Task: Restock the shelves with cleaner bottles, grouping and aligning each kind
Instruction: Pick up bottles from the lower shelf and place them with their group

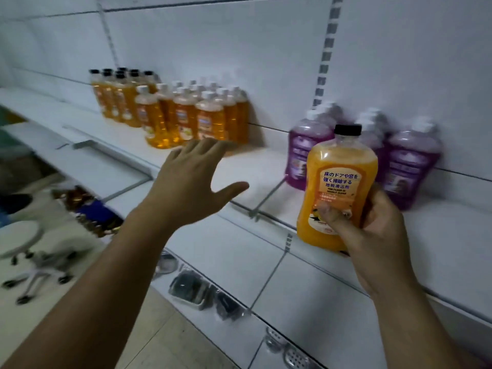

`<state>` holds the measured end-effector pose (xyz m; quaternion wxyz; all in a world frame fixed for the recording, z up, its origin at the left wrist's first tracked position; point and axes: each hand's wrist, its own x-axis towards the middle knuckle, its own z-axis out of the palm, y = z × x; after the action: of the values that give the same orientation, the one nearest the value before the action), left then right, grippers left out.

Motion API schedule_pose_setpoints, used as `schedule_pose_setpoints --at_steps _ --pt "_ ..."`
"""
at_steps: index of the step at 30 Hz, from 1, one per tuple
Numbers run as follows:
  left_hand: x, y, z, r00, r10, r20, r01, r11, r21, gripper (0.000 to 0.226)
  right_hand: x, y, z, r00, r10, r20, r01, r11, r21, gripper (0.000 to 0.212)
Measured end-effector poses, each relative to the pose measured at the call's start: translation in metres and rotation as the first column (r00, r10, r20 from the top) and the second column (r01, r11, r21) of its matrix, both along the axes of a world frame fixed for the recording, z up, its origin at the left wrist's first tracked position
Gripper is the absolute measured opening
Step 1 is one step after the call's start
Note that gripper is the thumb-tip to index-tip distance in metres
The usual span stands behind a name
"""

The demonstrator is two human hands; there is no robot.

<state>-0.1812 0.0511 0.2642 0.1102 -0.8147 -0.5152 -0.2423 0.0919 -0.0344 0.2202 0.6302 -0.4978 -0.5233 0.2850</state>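
**Orange cleaner gripped in the right hand, left hand spread over the shelf**

Grips a black-capped orange cleaner bottle (339, 182) low on its body with the right hand (378, 227), thumb curled across the foot of the label and fingers wrapped round the back. Holds it upright, label forward, in the air over the front edge of the top shelf (255, 166), directly in front of the purple cleaner bottles (408, 166). Cannot tell whether it touches the nearest of them.

Stretches the left hand (191, 182) out palm down, fingers straight and spread, thumb splayed wide, holding nothing. Hovers it above the bare stretch of shelf between the orange and purple groups, fingertips near the front of the white-capped orange bottles (197, 118); looks clear of them, though blur hides the gap.

On the same shelf, against the white back panel (213, 49):
- far left, a cluster of black-capped orange bottles (117, 99), same kind as the held one;
- just beside them to the right, the larger white-capped orange cluster in rough rows;
- well apart to the right, the purple bottles with white caps, in files running back to the panel.

Below, on the lower shelf (226, 251), dark packaged items (186, 288) and clear soap dishes (277, 342). At lower left, on the floor, a white wheeled stool (21, 235).
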Motion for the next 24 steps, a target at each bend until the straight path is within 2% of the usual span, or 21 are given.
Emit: schedule_pose_setpoints --at_steps 8,13,24 --pt "-0.135 -0.036 -0.043 0.951 0.308 0.032 -0.300 0.942 -0.148 0.076 -0.120 0.048 -0.010 0.963 0.267 0.043 -0.266 0.963 -0.032 0.061" --pt "-0.221 -0.042 -0.046 0.909 0.415 0.049 -0.404 0.903 -0.148 0.074 -0.209 0.075 -0.009 0.928 0.370 0.041 -0.369 0.929 -0.027 0.055" --pt "-0.399 -0.016 -0.048 0.881 0.472 0.045 -0.459 0.873 -0.164 0.077 -0.407 0.140 0.003 0.914 0.405 0.004 -0.405 0.914 0.018 0.056"
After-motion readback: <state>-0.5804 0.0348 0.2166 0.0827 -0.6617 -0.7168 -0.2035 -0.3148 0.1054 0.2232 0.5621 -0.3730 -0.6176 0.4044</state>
